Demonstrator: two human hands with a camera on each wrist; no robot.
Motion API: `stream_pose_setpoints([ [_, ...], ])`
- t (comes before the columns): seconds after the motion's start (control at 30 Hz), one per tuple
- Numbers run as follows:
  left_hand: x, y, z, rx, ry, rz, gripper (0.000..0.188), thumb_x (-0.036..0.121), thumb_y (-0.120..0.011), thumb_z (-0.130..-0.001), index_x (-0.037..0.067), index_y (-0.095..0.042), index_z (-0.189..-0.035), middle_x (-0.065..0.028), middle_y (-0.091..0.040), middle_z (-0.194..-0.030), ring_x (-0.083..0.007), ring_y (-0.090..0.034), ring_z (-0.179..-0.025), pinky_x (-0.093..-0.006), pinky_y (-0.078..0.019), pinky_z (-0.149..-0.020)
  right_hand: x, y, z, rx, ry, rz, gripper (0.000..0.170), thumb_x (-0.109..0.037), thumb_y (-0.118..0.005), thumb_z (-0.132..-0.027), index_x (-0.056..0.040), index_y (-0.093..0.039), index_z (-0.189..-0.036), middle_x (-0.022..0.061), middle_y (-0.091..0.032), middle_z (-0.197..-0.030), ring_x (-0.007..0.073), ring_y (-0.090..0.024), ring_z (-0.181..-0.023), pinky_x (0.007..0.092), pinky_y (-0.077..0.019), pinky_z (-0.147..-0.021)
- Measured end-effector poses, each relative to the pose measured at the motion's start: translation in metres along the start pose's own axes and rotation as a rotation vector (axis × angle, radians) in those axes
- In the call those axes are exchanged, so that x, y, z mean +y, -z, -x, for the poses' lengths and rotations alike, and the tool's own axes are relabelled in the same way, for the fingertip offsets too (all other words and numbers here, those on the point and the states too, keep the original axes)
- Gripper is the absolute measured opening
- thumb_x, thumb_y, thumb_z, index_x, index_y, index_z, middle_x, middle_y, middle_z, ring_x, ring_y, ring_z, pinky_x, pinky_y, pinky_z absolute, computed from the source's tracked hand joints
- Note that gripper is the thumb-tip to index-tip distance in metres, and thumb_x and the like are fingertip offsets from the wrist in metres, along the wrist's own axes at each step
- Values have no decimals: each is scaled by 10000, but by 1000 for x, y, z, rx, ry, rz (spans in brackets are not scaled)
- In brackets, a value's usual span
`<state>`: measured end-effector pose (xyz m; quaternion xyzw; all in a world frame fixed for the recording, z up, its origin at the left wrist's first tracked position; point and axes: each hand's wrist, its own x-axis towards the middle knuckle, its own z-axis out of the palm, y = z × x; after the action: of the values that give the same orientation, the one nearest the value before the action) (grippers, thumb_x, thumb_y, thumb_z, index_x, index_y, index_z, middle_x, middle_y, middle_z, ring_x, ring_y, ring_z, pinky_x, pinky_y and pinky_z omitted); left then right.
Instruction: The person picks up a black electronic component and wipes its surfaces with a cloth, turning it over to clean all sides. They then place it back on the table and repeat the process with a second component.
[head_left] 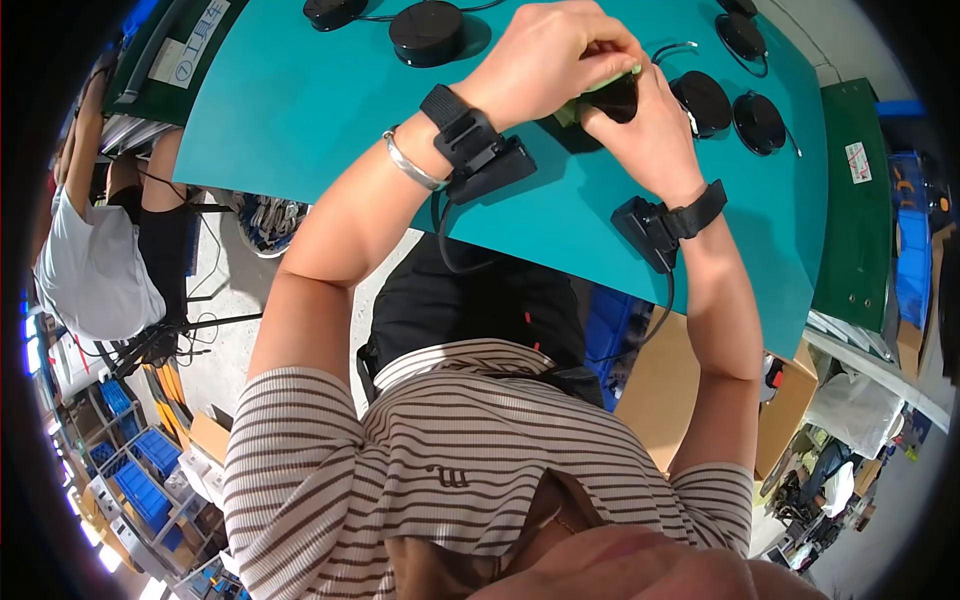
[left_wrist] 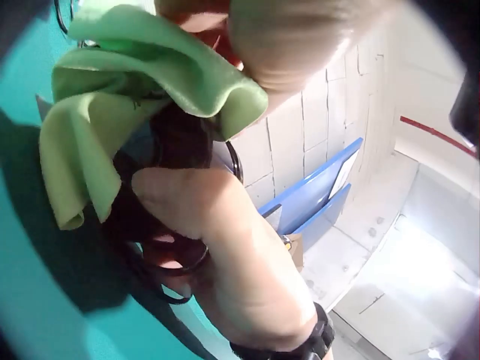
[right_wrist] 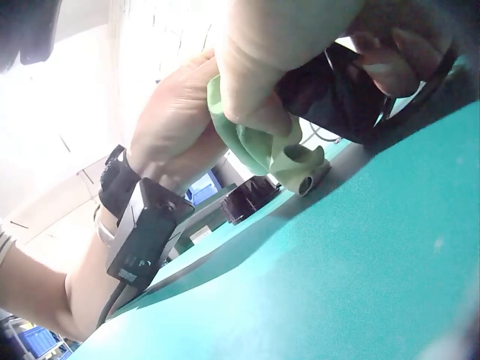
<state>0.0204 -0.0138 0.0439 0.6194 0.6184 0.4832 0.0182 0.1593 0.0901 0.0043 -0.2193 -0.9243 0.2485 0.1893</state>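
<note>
My left hand point(head_left: 555, 55) pinches a light green cloth point(left_wrist: 161, 64) that hangs in loose folds. The cloth lies against a dark, glossy black object point(head_left: 616, 98), apparently one of the round black devices with a cable. My right hand point(head_left: 655, 135) grips this object from the other side, its thumb point(left_wrist: 180, 199) bent over it. In the right wrist view, the black object point(right_wrist: 334, 94) is held close over the teal tabletop, with a loop of black cable beside it. The fingers and cloth hide much of its shape.
Round black devices with cables lie around the teal table point(head_left: 330, 120): one point(head_left: 427, 32) to the left, others point(head_left: 760, 123) to the right. Dark green panels point(head_left: 855, 200) stand at both table sides. Another person point(head_left: 95, 265) sits at far left.
</note>
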Motion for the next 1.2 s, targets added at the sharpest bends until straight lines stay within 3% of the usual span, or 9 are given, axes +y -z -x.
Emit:
stream_pose_setpoints([
  [0.07, -5, 1, 1, -3, 33, -9, 124, 118, -667, -858, 26, -706, -931, -172, -651, -844, -362, -637, -775, -397, -514, -677, 1, -1, 0, 6, 3, -9, 837, -361, -746, -723, -103, -377, -1429, 192, -556, -1214, 377, -620, -1050, 455, -536, -877],
  [0.17, -18, -15, 10, 24, -217, 42, 127, 146, -701, -832, 88, -739, -938, -82, -671, -838, -274, -655, -773, -353, -549, -711, 2, -3, 0, 19, 47, -32, 833, -362, -726, -723, -102, -374, -1432, 184, -561, -1206, 381, -614, -1064, 457, -523, -909],
  [0.33, -10, -6, 0, 10, -2, 45, 125, 127, -658, -851, 17, -688, -905, -187, -639, -854, -377, -626, -788, -414, -514, -698, 4, 0, -1, -3, 2, -25, 818, -355, -749, -730, -112, -386, -1422, 177, -567, -1223, 369, -604, -1086, 456, -521, -913],
  [0.4, -18, -11, 4, 45, -105, 25, 126, 152, -684, -849, 88, -737, -945, -88, -669, -848, -284, -651, -789, -365, -546, -720, 4, -2, 0, 6, 16, -20, 810, -354, -749, -732, -116, -392, -1418, 176, -568, -1235, 367, -603, -1092, 455, -521, -914],
  [0.47, -19, -18, 9, 32, -231, -25, 133, 159, -675, -856, 86, -730, -953, -98, -661, -851, -298, -643, -789, -379, -538, -724, 2, -2, 1, 26, 74, -36, 795, -353, -729, -730, -121, -399, -1415, 182, -565, -1245, 372, -604, -1091, 455, -519, -915],
  [0.63, -24, -16, 0, 55, -35, -17, 131, 140, -657, -859, 81, -719, -958, -111, -651, -844, -310, -637, -799, -387, -533, -720, 2, 1, 0, -9, -16, -46, 788, -355, -754, -742, -119, -406, -1408, 168, -552, -1276, 374, -599, -1110, 452, -520, -917],
  [0.87, -17, -16, 6, 36, -128, -37, 136, 163, -654, -862, 69, -721, -934, -121, -661, -837, -305, -644, -807, -385, -531, -725, 2, 1, 2, -41, 43, -23, 805, -326, -721, -716, -60, -389, -1400, 178, -541, -1227, 378, -603, -1084, 444, -530, -883],
  [0.97, -32, -14, -2, 20, 33, 8, 142, 177, -667, -885, 63, -723, -947, -119, -681, -865, -282, -663, -795, -372, -539, -722, -4, 3, 4, -21, 17, -16, 806, -299, -720, -715, -58, -375, -1402, 170, -538, -1196, 366, -604, -1064, 448, -523, -884],
  [1.2, -35, -11, 6, 10, 61, 108, 170, 205, -655, -927, 67, -726, -997, -96, -692, -843, -256, -677, -801, -348, -550, -748, 0, 7, 2, -63, 40, -95, 811, -298, -723, -712, -56, -378, -1405, 167, -543, -1201, 367, -598, -1086, 443, -516, -898],
])
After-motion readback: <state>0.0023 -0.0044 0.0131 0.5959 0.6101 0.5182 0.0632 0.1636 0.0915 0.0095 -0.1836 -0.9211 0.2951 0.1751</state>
